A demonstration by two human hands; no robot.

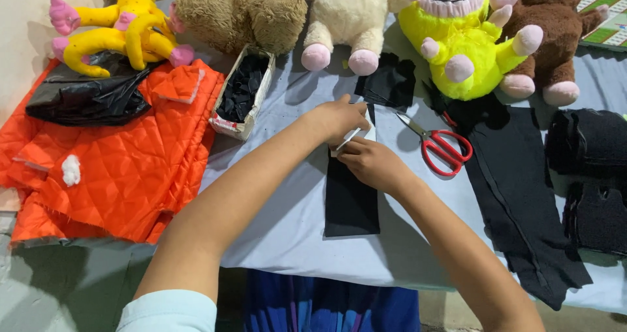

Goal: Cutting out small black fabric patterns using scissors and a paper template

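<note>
Black strip (351, 198) lying flat mid-table, long axis running from the front edge toward the back, top end under both hands. Left hand (339, 118) pressed down on the strip's far end, fingers curled, pinning cloth and a white card (371, 133) beneath. Right hand (371, 164) closed in a pinch on a thin white stick (348, 139) (chalk or marker, too small to tell), tip at the card edge.

Handling, judged from looks: strip thin, soft, limp, very light; likely felt or fleece, matte, not slippery on the grey table (287, 227) cover. Prone to shifting and wrinkling if pushed with one finger, so best held by flat palm pressure near the marked end, or lifted by pinching two corners. Not fragile, no crush risk. Stick likely brittle, light grip enough.

Around: red scissors (444, 150) just right of the hands, blades pointing toward the strip. Larger black cloth (516, 195) along the right side, hanging over the front edge; dark rolls (591, 175) at the right edge. Black scrap (390, 80) behind the hands. Small box (241, 91) of dark bits left of centre, orange quilt (124, 168) at the left edge with a black bag (85, 97) on it. Row of plush toys (353, 18) along the back edge (yellow, tan, cream, brown).
</note>
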